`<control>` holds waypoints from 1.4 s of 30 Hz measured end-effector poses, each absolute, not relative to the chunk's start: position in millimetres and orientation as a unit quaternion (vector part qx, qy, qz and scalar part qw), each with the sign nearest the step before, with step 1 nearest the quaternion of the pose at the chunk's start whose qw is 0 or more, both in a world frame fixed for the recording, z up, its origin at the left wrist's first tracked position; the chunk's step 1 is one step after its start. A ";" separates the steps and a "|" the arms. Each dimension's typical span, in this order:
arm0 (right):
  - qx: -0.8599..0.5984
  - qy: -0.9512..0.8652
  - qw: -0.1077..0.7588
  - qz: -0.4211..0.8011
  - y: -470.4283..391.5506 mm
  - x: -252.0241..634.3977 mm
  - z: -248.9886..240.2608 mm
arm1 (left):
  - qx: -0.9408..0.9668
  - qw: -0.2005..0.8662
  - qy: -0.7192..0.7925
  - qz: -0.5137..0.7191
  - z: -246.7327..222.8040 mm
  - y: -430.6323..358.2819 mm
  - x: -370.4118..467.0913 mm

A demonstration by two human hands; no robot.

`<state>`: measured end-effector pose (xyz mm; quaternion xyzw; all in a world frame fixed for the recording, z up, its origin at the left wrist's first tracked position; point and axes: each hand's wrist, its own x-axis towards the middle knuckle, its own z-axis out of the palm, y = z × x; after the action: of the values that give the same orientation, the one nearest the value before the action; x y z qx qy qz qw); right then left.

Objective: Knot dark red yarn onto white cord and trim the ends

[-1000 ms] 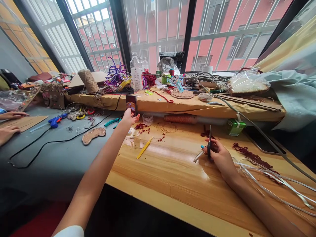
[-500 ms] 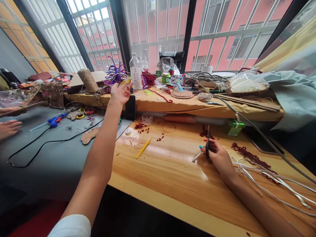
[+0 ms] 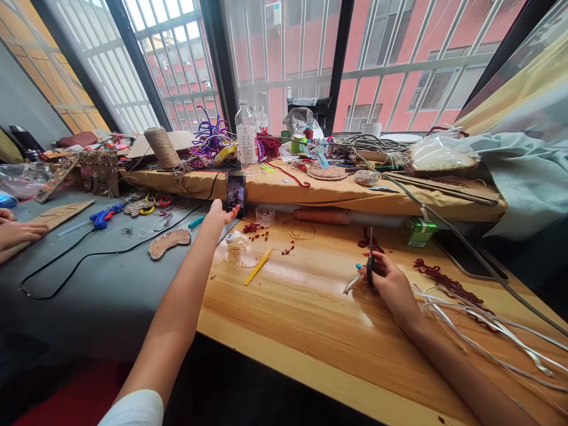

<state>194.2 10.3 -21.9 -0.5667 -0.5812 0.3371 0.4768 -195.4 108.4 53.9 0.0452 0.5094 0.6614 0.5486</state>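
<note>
My left hand [image 3: 222, 216] reaches forward to a phone [image 3: 235, 194] propped upright against the shelf edge. Its fingers are partly stretched out at the lower part of the lit screen; whether they touch it I cannot tell. My right hand [image 3: 393, 285] rests over the wooden table, closed around black-handled scissors [image 3: 371, 260] with the blades pointing up and away. A short whitish strip [image 3: 352, 284] sticks out beside the thumb of that hand. Long white cords [image 3: 483, 322] and dark red yarn [image 3: 448, 281] lie by my right forearm.
Yellow tweezers [image 3: 258, 266], a clear round dish [image 3: 265, 215] and dark red scraps lie on the table. A blue glue gun [image 3: 104, 217] and a curved cardboard piece [image 3: 169, 243] are on the grey table. Another person's hands [image 3: 20, 232] hold cardboard at left. A cluttered shelf [image 3: 284, 188] runs behind.
My left hand has dropped from above the shelf to the phone, whose dark screen is now lit. The other person's hands have shifted at the left. My right hand stays with the scissors.
</note>
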 end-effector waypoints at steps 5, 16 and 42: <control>-0.570 -0.581 0.472 0.338 10.7 194.9 -23.7 | 0.011 0.576 0.453 0.680 66.4 122.5 -201.8; -0.561 -0.590 0.475 0.334 8.3 193.6 -20.2 | 0.112 0.604 0.301 0.729 162.2 130.6 -207.6; -0.575 -0.575 0.462 0.354 8.9 193.9 -20.3 | 0.122 0.608 0.309 0.721 147.9 137.5 -210.5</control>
<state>193.9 8.9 -20.3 -0.5747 -0.5750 0.3543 0.4621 -210.5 137.5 147.9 0.1221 0.3086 0.7209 0.6084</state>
